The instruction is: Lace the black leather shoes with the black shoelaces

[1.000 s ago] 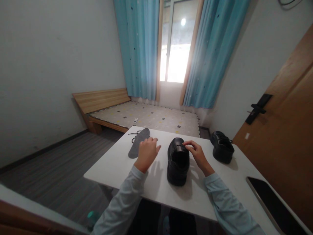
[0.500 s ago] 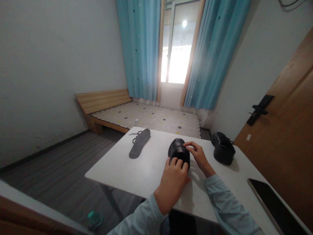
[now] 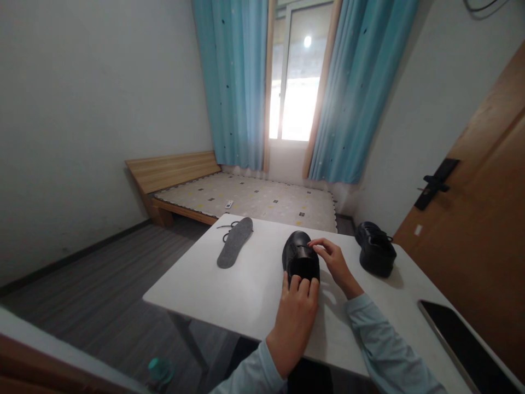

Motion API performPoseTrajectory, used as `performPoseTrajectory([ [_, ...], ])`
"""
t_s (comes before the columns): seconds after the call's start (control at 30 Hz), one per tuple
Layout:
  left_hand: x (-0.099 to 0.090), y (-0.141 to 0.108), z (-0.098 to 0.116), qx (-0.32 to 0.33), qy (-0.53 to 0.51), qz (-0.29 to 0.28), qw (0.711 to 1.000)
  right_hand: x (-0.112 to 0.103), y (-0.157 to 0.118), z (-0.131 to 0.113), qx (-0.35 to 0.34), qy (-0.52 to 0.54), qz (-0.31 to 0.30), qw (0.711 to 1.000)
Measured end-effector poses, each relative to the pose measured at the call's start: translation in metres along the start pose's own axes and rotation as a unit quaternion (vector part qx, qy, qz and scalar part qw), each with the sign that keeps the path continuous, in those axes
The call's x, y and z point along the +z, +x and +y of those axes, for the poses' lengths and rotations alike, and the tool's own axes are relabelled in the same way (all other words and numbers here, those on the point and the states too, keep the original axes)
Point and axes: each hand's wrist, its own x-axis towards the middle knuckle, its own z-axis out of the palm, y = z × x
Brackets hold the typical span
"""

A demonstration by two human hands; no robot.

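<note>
A black shoe (image 3: 301,253) stands on the white table (image 3: 254,295), its toe pointing away and its opening toward me. My left hand (image 3: 298,312) grips the heel end, with its fingertips hooked over the rim. At the right side of the shoe's lacing area, my right hand (image 3: 331,260) has thumb and fingertips pinched together; whatever lies between them is too small to name. A grey insole (image 3: 235,243) lies on the left part of the table, over a dark lace (image 3: 227,225).
Another black shoe (image 3: 376,250) stands at the table's right side. Nearer me lies a dark phone or tablet (image 3: 463,345). Beyond the table is a bed (image 3: 262,198) with a small white object (image 3: 228,204). A green-topped bottle (image 3: 158,371) is on the floor.
My left hand has shifted slightly back toward the heel, uncovering more of the shoe's opening. The right hand stays by the lacing area.
</note>
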Motion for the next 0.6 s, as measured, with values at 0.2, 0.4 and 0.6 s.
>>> performPoseTrajectory([
  [0.2, 0.003, -0.007, -0.001, 0.001, -0.039, 0.022, 0.999, -0.003, 0.001, 0.001, -0.01, 0.019, 0.02, 1.0],
  [0.4, 0.005, -0.007, 0.0, -0.023, -0.087, 0.03, 0.995, -0.002, 0.001, 0.004, -0.008, 0.021, 0.042, 0.999],
  [0.6, 0.002, -0.002, -0.001, -0.044, -0.115, 0.012, 0.992, -0.003, 0.003, 0.018, 0.018, -0.018, 0.069, 0.997],
])
